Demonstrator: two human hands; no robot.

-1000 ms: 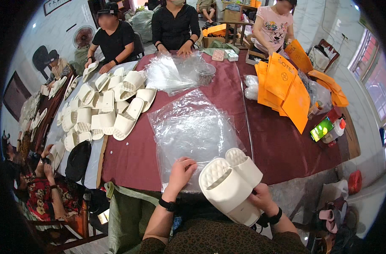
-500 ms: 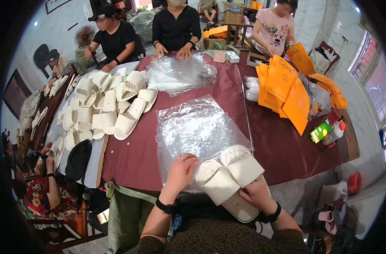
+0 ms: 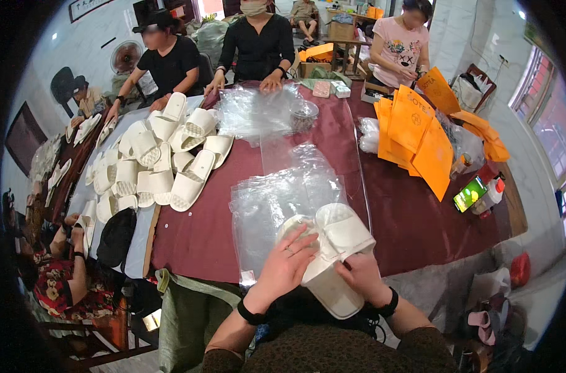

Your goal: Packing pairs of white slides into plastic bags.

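Note:
A pair of cream slippers (image 3: 346, 231) is in front of me at the near table edge, their toes pointing away. My right hand (image 3: 361, 273) grips them by the right side, its fingers partly hidden. My left hand (image 3: 287, 261) lies over the left slipper, fingers stretched out and a little apart. Under the toes, clear plastic bags (image 3: 258, 208) lie on the dark red tablecloth (image 3: 413, 242). Whether the toes are inside a bag, I cannot tell.
A heap of cream slippers (image 3: 190, 180) covers the left side. Beyond are more clear bags (image 3: 252, 109) and a clear round tub (image 3: 304, 115). Orange bags (image 3: 413, 133), a lit phone (image 3: 470, 194) and a bottle (image 3: 491, 196) stand right. Several people work around the table.
My left hand has moved right, from the bag's edge onto the left slipper, and its fingers have spread. The slippers have shifted slightly left and away. Across the table, a co-worker's hands have moved apart.

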